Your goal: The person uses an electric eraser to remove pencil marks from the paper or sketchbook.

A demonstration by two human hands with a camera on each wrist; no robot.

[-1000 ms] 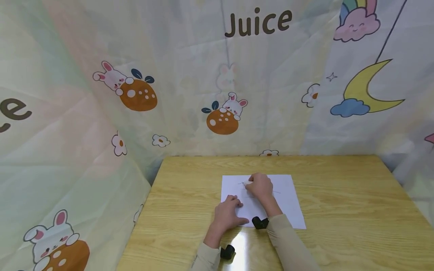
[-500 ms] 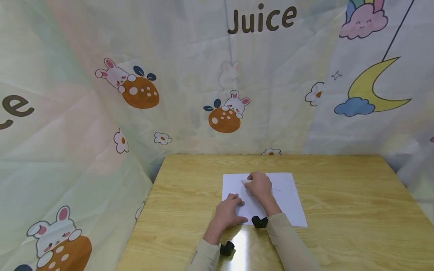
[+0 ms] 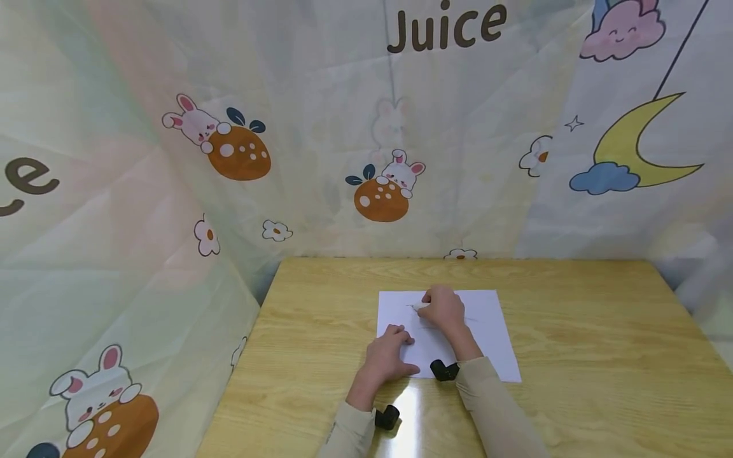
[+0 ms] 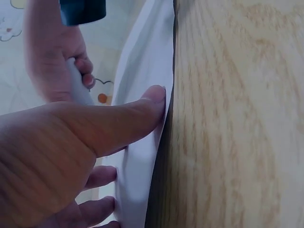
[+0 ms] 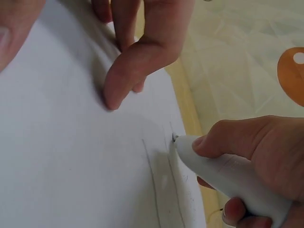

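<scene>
In the head view, a white sheet of paper (image 3: 492, 337) lies on the wooden table, marked with thin dark lines. My right hand (image 3: 445, 313) grips a thick white pen-shaped tool (image 5: 232, 175), its exact kind unclear, between thumb and curled fingers. In the right wrist view its tapered nose ends in a small grey tip touching the paper at a drawn line (image 5: 176, 187). Small specks dot the paper nearby. My left hand (image 3: 387, 355) rests spread on the paper's left side, fingertips on the sheet. In the left wrist view its thumb (image 4: 137, 116) presses near the paper's edge.
The wooden table (image 3: 578, 343) extends around the sheet. Behind it and to the left hangs a printed cloth (image 3: 309, 127) with rabbits, flowers and the word Juice. A black wrist camera (image 3: 387, 417) sits by the left wrist, another camera (image 3: 443, 370) by the right.
The right hand makes small shifts over the paper, slightly left and then back right, with the tool in its grip. The left hand stays in place. The head view has tilted slightly.
</scene>
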